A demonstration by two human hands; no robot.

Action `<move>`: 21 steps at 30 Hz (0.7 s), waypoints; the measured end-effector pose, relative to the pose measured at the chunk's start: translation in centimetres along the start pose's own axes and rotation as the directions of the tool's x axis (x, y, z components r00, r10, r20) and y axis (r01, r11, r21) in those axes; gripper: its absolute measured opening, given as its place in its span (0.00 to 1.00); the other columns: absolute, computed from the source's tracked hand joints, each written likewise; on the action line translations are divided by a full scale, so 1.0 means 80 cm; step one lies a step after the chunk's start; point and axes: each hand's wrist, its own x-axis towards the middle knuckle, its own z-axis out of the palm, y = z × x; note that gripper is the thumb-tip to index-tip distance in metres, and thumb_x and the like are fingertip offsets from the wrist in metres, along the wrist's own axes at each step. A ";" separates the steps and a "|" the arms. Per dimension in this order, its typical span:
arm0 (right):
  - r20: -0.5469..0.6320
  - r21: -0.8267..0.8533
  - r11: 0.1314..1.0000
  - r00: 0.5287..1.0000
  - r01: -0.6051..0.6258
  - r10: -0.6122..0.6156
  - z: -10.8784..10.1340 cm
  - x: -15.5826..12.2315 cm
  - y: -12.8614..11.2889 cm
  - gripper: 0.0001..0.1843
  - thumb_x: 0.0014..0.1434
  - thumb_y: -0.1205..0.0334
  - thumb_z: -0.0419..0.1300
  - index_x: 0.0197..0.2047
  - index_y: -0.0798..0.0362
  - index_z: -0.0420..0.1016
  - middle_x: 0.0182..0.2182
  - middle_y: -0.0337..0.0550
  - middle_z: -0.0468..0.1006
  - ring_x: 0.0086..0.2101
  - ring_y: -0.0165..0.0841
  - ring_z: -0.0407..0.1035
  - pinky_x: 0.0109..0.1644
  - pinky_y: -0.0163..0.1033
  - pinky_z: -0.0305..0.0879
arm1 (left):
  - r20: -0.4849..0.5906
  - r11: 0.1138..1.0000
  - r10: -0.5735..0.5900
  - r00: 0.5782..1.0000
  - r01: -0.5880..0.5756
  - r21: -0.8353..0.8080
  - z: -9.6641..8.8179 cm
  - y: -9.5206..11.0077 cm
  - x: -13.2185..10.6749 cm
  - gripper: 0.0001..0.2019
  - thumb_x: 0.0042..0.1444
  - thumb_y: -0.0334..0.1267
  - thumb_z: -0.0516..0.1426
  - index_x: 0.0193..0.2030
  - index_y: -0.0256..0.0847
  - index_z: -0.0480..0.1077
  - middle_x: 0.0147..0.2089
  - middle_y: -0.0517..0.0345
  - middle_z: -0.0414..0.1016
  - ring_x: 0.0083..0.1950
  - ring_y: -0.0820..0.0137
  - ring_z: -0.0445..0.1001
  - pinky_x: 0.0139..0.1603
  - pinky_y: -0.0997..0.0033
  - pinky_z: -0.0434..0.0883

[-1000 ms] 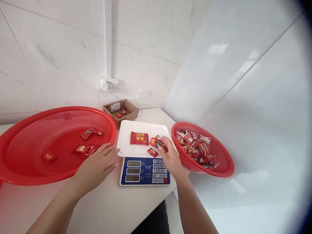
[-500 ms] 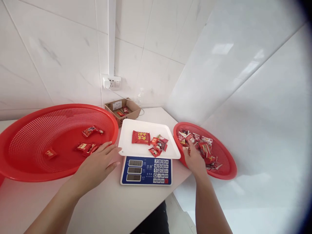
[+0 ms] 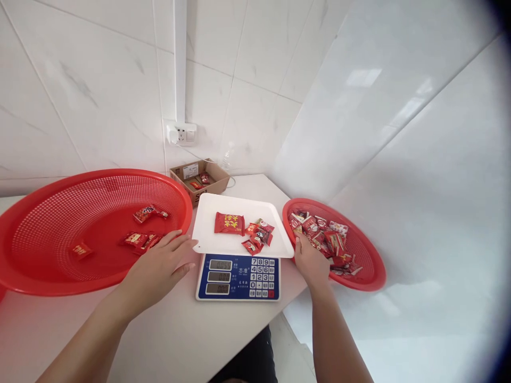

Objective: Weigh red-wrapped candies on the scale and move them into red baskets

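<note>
Head: right hand (image 3: 313, 263) at basket rim (image 3: 355, 284), beside tray edge (image 3: 223, 251).

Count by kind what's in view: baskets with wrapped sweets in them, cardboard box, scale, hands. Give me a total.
Left basket and right basket: 2
Cardboard box: 1
Scale: 1
Left hand and right hand: 2
Total: 6

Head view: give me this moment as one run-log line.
left hand: open, by left basket | right hand: at right basket, grip unclear | scale tray: large red packet, smaller packets
</note>
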 end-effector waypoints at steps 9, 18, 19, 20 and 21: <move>-0.021 -0.002 1.000 1.000 0.014 -0.015 -0.001 -0.005 -0.003 0.27 0.67 0.56 0.36 0.64 0.45 0.61 0.42 0.48 0.80 0.37 0.40 0.75 0.41 0.43 0.66 | -0.003 0.998 0.020 1.000 -0.020 0.061 0.003 -0.001 0.001 0.23 0.62 0.46 0.48 0.61 0.42 0.66 0.63 0.52 0.69 0.67 0.51 0.59 0.59 0.47 0.68; -0.012 -0.033 0.998 0.998 0.055 -0.055 0.003 -0.002 0.002 0.26 0.68 0.58 0.36 0.64 0.46 0.61 0.39 0.49 0.81 0.37 0.39 0.76 0.40 0.42 0.66 | -0.004 0.990 0.006 1.000 -0.005 0.142 0.011 -0.009 -0.005 0.23 0.62 0.48 0.47 0.62 0.45 0.65 0.64 0.56 0.67 0.67 0.52 0.60 0.58 0.50 0.70; -0.012 -0.035 0.998 0.998 0.061 -0.061 0.005 -0.001 0.004 0.26 0.68 0.58 0.37 0.64 0.46 0.60 0.39 0.49 0.81 0.37 0.39 0.76 0.39 0.41 0.66 | -0.007 0.989 0.008 1.000 -0.006 0.144 0.012 -0.012 -0.008 0.23 0.62 0.49 0.48 0.62 0.47 0.65 0.64 0.57 0.67 0.66 0.53 0.61 0.57 0.51 0.70; -0.012 -0.035 0.997 0.998 0.067 -0.067 0.006 -0.001 0.005 0.26 0.68 0.58 0.37 0.65 0.46 0.59 0.38 0.49 0.81 0.37 0.38 0.76 0.39 0.41 0.66 | -0.013 0.989 0.015 1.000 -0.013 0.147 0.013 -0.015 -0.013 0.24 0.62 0.50 0.48 0.62 0.48 0.65 0.64 0.58 0.67 0.66 0.54 0.61 0.57 0.52 0.71; -0.012 -0.034 0.997 0.997 0.074 -0.074 0.007 0.000 0.006 0.25 0.68 0.58 0.37 0.65 0.45 0.59 0.38 0.49 0.81 0.36 0.38 0.76 0.39 0.40 0.66 | -0.020 0.988 0.026 0.999 -0.023 0.151 0.014 -0.019 -0.018 0.24 0.61 0.51 0.49 0.63 0.51 0.64 0.64 0.60 0.67 0.66 0.54 0.62 0.57 0.54 0.71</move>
